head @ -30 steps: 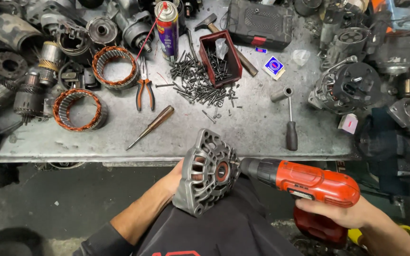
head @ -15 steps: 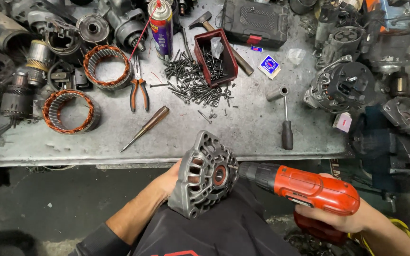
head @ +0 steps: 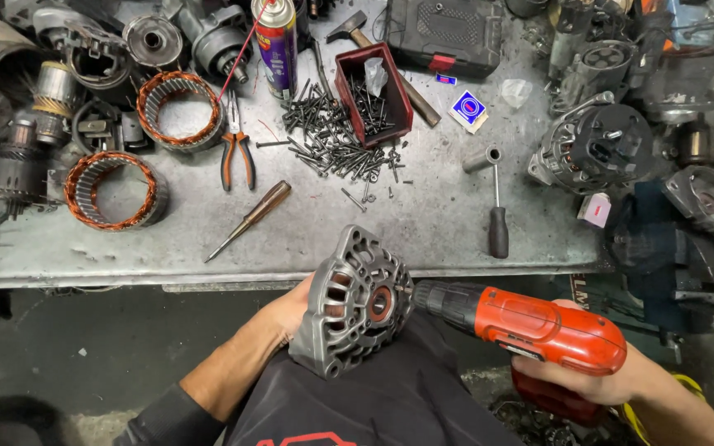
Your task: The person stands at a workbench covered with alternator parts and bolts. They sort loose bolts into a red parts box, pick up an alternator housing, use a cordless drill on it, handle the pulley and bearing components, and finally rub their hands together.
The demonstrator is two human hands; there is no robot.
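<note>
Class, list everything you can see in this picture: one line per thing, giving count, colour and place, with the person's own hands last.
alternator housing: one, grey, on the lap, below the bench edge
cordless drill: one, orange and black, nose against the housing
stator rings: two, copper-wound, bench left
pliers: one, orange-handled, beside the rings
screwdriver: one, brown-handled, bench front
spray can: one, blue and yellow, bench back
red tray: one, amid loose dark screws
socket driver: one, black-handled, bench right
left hand: steadies the housing
right hand: grips the drill
</note>
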